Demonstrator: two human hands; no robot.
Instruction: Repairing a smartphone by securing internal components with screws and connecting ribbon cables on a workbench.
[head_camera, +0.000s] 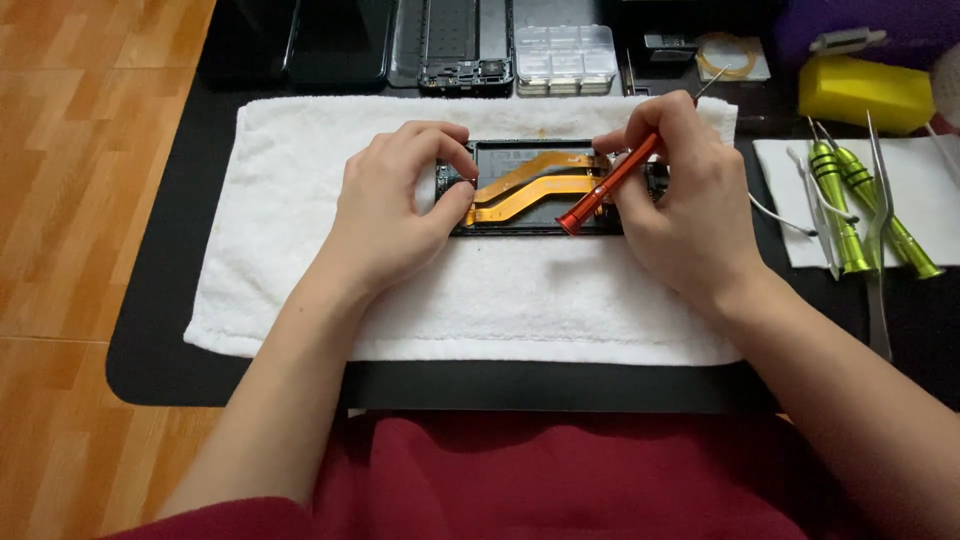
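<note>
Two hands meet over one opened phone (535, 190), and the way it lies is what matters: its long axis runs left to right across the white towel (300, 290), square to your body, with both hands at its ends.

Your left hand (395, 205) sits at the phone's left end. Its thumb and forefinger are drawn together, pinching the frame edge there, so that hand is clamped on the phone and steadies it.

Your right hand (685, 195) covers the right end. Its fingers are closed around a red screwdriver (610, 185), which slants from upper right down to lower left. The thick red butt end points toward you, low over the phone's near edge, while the thin tip sticks out past your fingers toward the far side of the mat. You cannot tell from here whether the tip touches anything.

Between your hands, two orange ribbon cables (530, 185) run along the phone's length, bare and uncovered. The screwdriver shaft crosses just over their right ends, so your right hand is the nearer one to them.

Well apart to the right, two green screwdrivers (850, 210) and a pair of tweezers (878, 230) lie on a white cloth. A clear parts box (565, 55) sits beyond the towel, at the far edge.
</note>
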